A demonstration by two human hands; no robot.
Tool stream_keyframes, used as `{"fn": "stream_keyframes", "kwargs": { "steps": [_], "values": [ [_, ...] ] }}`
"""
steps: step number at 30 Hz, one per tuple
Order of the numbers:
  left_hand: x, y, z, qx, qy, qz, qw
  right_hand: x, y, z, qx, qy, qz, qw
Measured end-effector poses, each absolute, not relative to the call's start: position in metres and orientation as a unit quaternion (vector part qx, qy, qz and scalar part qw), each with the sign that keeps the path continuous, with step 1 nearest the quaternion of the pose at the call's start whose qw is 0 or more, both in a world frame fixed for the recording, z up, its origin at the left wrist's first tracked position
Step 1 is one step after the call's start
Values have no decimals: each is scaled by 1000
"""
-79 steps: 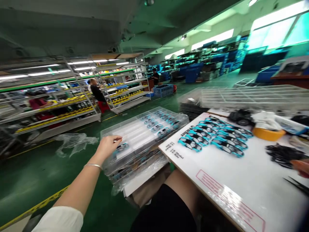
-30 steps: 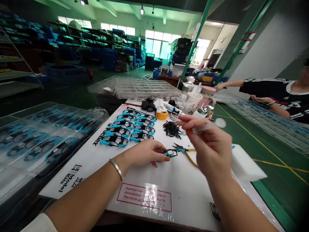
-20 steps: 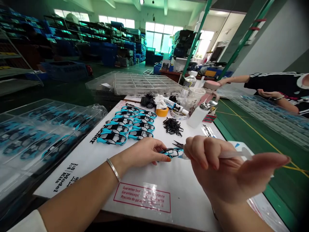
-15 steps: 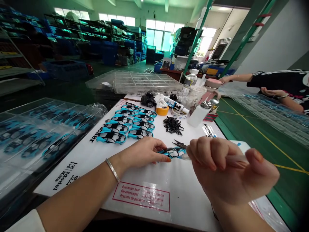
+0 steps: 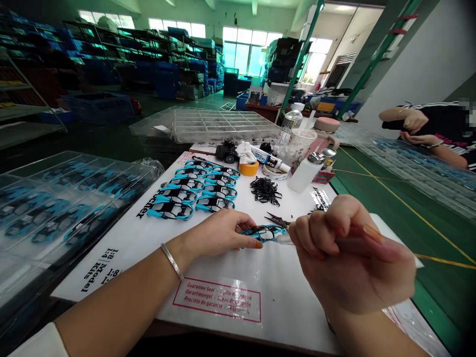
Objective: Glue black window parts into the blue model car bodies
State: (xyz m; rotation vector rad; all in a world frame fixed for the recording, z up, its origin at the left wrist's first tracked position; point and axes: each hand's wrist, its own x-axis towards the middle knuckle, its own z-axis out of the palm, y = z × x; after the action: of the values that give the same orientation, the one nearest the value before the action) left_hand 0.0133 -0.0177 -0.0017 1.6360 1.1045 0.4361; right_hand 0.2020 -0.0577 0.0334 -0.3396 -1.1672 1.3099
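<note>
My left hand [image 5: 222, 231] rests on the white board with thumb and fingers closed on a blue and black model car body [image 5: 267, 232]. My right hand [image 5: 349, 258] is curled around a slim translucent tube [image 5: 283, 239], mostly hidden in the fist. The tube's narrow end points left at the car body's right end; whether they touch I cannot tell. Just behind the car body lie pliers [image 5: 278, 219] with their jaws apart. Farther back is a pile of small black parts [image 5: 265, 191]. Two rows of similar blue car bodies [image 5: 215, 191] stand left of it.
At the back are a black toy chassis [image 5: 226, 151], orange tape [image 5: 248, 168], a glue tube [image 5: 266, 157], a clear bottle [image 5: 292, 121] and a white pump bottle [image 5: 305, 172]. Divided trays [image 5: 55, 198] flank the board [image 5: 141, 267]. A co-worker's hands [image 5: 418, 128] show at right.
My right thumb has folded inward and the fist has tilted, still around the tube. My left hand stays on the car body. The co-worker's extended arm has drawn back to their other hand.
</note>
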Motion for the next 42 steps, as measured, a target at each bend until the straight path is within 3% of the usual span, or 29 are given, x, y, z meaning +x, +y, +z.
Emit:
{"fn": "stream_keyframes", "kwargs": {
  "steps": [42],
  "values": [
    [12, -17, -1, 691, 460, 180, 528, 201, -59, 29, -150, -531, 559, 618]
  ]
}}
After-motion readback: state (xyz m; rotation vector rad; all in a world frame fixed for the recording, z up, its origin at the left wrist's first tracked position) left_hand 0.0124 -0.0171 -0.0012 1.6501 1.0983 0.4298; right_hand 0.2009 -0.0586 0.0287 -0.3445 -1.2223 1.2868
